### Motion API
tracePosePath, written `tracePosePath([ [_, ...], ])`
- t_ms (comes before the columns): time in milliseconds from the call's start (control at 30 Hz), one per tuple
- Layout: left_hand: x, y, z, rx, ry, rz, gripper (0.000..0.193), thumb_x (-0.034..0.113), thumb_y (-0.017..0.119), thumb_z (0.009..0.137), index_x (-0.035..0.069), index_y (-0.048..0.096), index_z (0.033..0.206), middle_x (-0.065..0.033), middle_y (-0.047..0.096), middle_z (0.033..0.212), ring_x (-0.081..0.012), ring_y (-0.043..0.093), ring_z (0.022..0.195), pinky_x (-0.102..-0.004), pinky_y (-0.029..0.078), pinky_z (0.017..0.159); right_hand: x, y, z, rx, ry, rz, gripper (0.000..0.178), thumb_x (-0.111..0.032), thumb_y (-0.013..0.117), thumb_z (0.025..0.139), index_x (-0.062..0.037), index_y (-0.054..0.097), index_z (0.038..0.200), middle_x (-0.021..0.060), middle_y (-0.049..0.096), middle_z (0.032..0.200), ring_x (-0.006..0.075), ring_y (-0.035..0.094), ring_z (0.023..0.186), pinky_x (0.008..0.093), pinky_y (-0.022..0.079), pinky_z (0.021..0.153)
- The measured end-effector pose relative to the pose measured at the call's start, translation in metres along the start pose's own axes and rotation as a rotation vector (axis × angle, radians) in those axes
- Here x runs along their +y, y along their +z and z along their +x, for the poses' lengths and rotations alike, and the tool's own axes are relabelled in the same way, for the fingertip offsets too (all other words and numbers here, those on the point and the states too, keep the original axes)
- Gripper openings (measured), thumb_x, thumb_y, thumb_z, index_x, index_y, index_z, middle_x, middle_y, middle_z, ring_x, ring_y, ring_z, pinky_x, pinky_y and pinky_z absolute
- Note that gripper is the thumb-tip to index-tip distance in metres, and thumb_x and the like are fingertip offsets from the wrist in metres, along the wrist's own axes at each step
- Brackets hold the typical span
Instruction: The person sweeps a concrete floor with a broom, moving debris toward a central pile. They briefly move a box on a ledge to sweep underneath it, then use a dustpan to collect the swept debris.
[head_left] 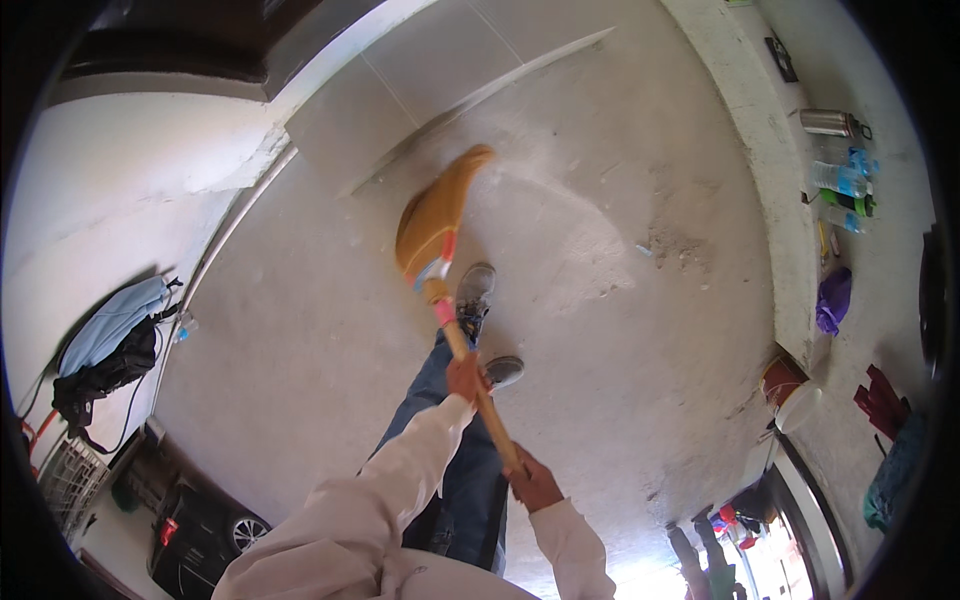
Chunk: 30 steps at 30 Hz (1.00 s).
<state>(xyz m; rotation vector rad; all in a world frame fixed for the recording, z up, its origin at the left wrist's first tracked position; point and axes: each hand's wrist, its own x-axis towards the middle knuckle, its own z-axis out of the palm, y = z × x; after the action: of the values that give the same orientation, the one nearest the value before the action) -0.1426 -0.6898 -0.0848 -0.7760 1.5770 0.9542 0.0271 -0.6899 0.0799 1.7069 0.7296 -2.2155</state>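
A broom with tan bristles and a wooden handle slants across the middle of the view, its bristles against the concrete floor ahead of my feet. My left hand is wrapped round the handle partway down. Higher on the handle, closer to my body, my right hand grips it too. Red and white bands circle the neck of the bristles, with a pink wrap just below. My shoe stands close beside the broom head; the other shoe is further back.
Along the right ledge are a metal bottle, plastic bottles and a purple cloth. A reddish bucket stands below. Bags hang at the left wall. A raised tiled step lies ahead. Another person's legs show at lower right.
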Motion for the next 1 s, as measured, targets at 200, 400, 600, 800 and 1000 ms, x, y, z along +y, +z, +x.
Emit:
tracePosePath([
  [200,0.027,0.005,0.049,0.084,0.100,-0.053,0.022,0.029,0.057,0.082,0.011,0.043,0.082,-0.0032,0.043,0.058,-0.0165,0.044,0.044,-0.0328,0.040,0.039,-0.039,-0.027,0.032,-0.179,0.033,0.088,0.060,-0.008,0.049,0.085,-0.0167,0.029,0.141,0.0020,0.052,0.070,0.0077,0.042,0.046,0.0227,0.036,0.040],
  [400,0.014,0.065,0.086,-0.065,-0.078,0.156,0.023,0.026,0.056,0.082,0.006,0.043,0.080,-0.0064,0.043,0.057,-0.0186,0.044,0.042,-0.0342,0.039,0.036,-0.028,-0.027,0.042,-0.037,0.028,0.338,0.061,-0.006,0.047,0.086,-0.0154,0.026,0.142,0.0005,0.049,0.070,0.0064,0.039,0.045,0.0217,0.034,0.039],
  [600,0.011,0.041,0.003,-0.041,0.010,0.092,0.022,0.025,0.054,0.083,0.007,0.045,0.078,-0.0051,0.043,0.055,-0.0175,0.043,0.038,-0.0336,0.038,0.034,-0.028,-0.016,-0.029,-0.069,0.127,0.401,0.063,-0.003,0.050,0.084,-0.0157,0.028,0.142,-0.0007,0.047,0.069,0.0065,0.039,0.048,0.0223,0.034,0.042],
  [800,0.060,0.086,0.075,-0.031,0.098,0.022,0.021,0.025,0.054,0.082,0.007,0.044,0.078,-0.0049,0.041,0.052,-0.0181,0.043,0.037,-0.0340,0.037,0.033,-0.072,-0.052,0.041,-0.149,-0.033,0.417,0.064,0.000,0.051,0.083,-0.0162,0.030,0.141,0.0019,0.050,0.071,0.0077,0.042,0.051,0.0229,0.035,0.042],
  [1000,0.032,0.092,0.091,0.010,-0.064,0.195,0.018,0.021,0.053,0.081,0.006,0.043,0.078,-0.0074,0.042,0.054,-0.0210,0.045,0.040,-0.0367,0.039,0.036,-0.047,-0.034,0.046,-0.036,0.036,0.522,0.064,0.000,0.049,0.083,-0.0157,0.029,0.141,0.0033,0.051,0.071,0.0085,0.042,0.048,0.0237,0.035,0.042],
])
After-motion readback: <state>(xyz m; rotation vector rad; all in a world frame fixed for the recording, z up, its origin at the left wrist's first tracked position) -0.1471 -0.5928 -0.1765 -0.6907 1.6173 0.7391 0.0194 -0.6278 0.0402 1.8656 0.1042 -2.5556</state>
